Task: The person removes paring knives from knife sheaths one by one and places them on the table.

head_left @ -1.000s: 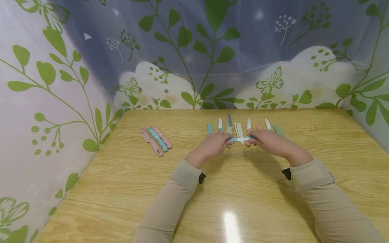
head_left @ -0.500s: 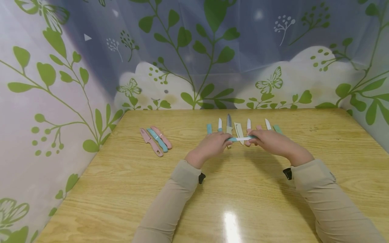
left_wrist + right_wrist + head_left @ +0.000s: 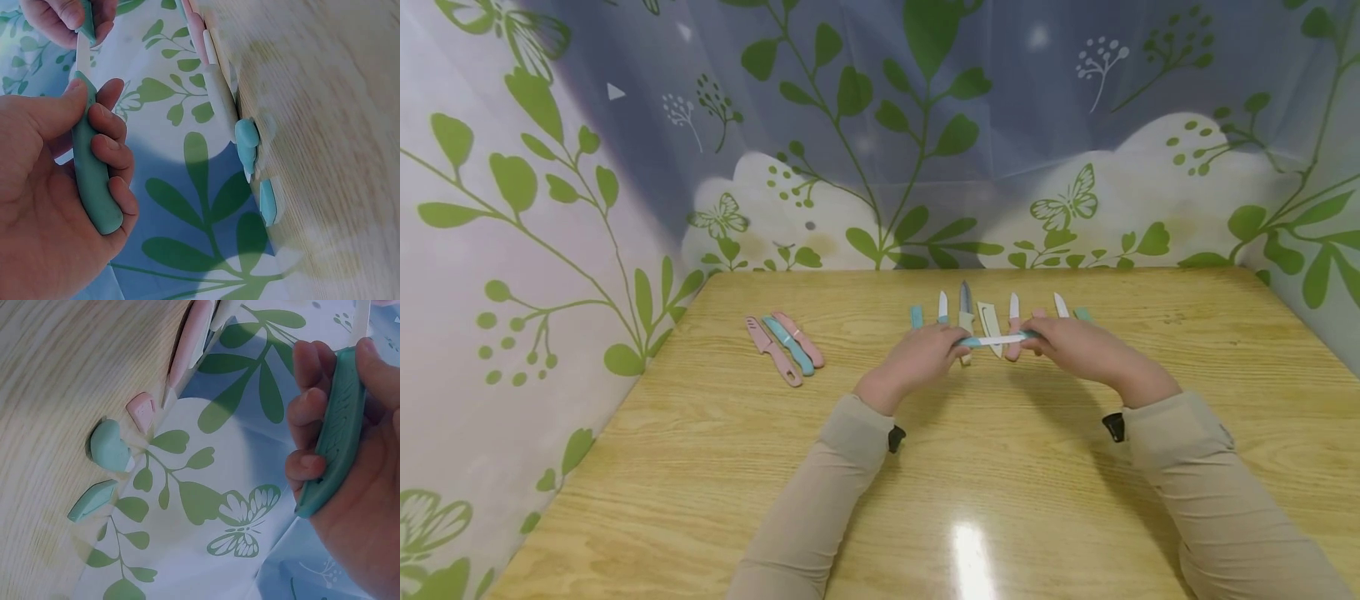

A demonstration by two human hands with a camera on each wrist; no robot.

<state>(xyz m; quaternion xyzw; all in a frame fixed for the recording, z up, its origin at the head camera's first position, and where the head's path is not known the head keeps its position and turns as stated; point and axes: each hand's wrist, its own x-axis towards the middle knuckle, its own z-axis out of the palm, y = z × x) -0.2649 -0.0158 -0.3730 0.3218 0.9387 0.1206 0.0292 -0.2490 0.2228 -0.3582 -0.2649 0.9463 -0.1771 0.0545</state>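
My left hand [image 3: 921, 362] grips the teal handle of a small knife [image 3: 94, 175], its fingers curled round it in the left wrist view. My right hand [image 3: 1086, 354] holds a teal knife sheath [image 3: 340, 425] with raised lettering, fingers on one side and thumb on the other. Between the hands a stretch of white blade [image 3: 1000, 340] shows, running level above the table. Its tip is hidden, apparently inside the sheath's mouth. Behind the hands lie a grey-bladed knife [image 3: 966, 300], a cream sheath [image 3: 988, 321] and a pink-handled knife [image 3: 1014, 308].
A teal sheath [image 3: 917, 317], a white-bladed teal knife [image 3: 943, 307], another white blade [image 3: 1061, 305] and a green sheath [image 3: 1082, 314] continue the row on the wooden table [image 3: 700, 467]. At left lie a pink slotted knife [image 3: 772, 350], a teal knife [image 3: 788, 343] and a pink knife [image 3: 799, 339].
The right hand has shifted slightly to the right with the sheath, and a little more white blade shows between the hands. The left hand has hardly moved.
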